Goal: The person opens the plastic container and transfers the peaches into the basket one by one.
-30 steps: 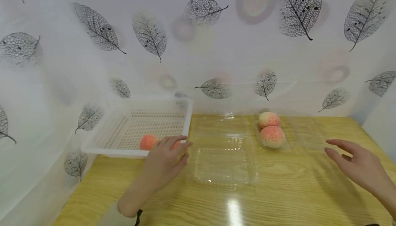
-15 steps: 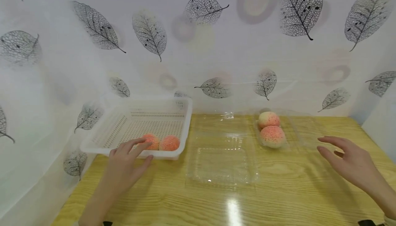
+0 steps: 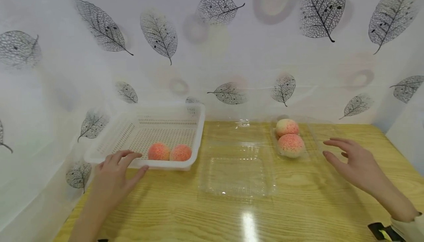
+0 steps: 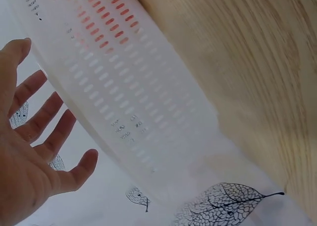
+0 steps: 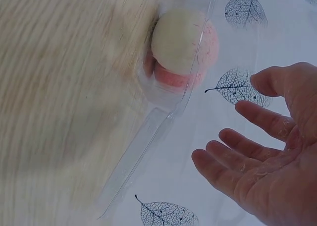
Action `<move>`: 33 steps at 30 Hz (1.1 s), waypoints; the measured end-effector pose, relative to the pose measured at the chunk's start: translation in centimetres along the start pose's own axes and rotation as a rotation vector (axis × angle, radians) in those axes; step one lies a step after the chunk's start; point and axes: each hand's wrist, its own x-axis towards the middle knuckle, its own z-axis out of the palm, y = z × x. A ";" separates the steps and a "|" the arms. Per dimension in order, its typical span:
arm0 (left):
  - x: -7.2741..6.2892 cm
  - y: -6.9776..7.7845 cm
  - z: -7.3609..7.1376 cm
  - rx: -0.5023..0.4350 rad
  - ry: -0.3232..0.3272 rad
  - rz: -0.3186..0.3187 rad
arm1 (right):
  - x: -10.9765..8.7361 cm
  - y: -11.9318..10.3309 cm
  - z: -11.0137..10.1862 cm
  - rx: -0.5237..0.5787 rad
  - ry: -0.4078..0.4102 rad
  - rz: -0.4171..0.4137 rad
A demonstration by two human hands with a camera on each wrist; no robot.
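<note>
My left hand (image 3: 114, 179) hovers at the front rim of a white plastic basket (image 3: 195, 139), fingers spread and holding nothing. In the left wrist view that hand (image 4: 39, 132) lies beside the basket's slotted wall (image 4: 124, 87). Two pinkish peaches sit in the basket's front right corner, the left peach (image 3: 158, 151) against the right peach (image 3: 180, 153). My right hand (image 3: 354, 164), relaxed and holding nothing, is to the right of an open clear clamshell box (image 3: 308, 153). Inside that box a front peach (image 3: 290, 145) and a back peach (image 3: 287, 127) stand in a row.
Another clear clamshell box (image 3: 236, 177) lies open on the wooden table (image 3: 185, 212), between the basket and the box with peaches. A white curtain (image 3: 232, 58) with a leaf print hangs behind the table and along its left side.
My left hand has moved left along the basket's front, uncovering the peach at the right. My right hand has drifted left, closer to the box with peaches.
</note>
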 end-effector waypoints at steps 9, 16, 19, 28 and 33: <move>-0.2 -0.2 0.1 -0.006 0.003 -0.009 | 1.6 -1.4 1.1 0.009 0.030 -0.107; -0.2 -0.4 0.2 0.032 0.041 0.023 | 2.9 -2.0 2.1 -0.008 0.058 -0.180; -0.2 -0.5 0.1 0.053 0.043 0.036 | 3.6 -2.3 2.5 0.008 0.048 -0.199; -0.1 -0.3 -0.2 0.040 -0.007 -0.002 | 4.9 -3.5 3.4 -0.006 -0.085 -0.207; -0.2 -0.2 -0.2 0.025 -0.028 -0.030 | 5.4 -4.0 3.8 -0.010 -0.127 -0.231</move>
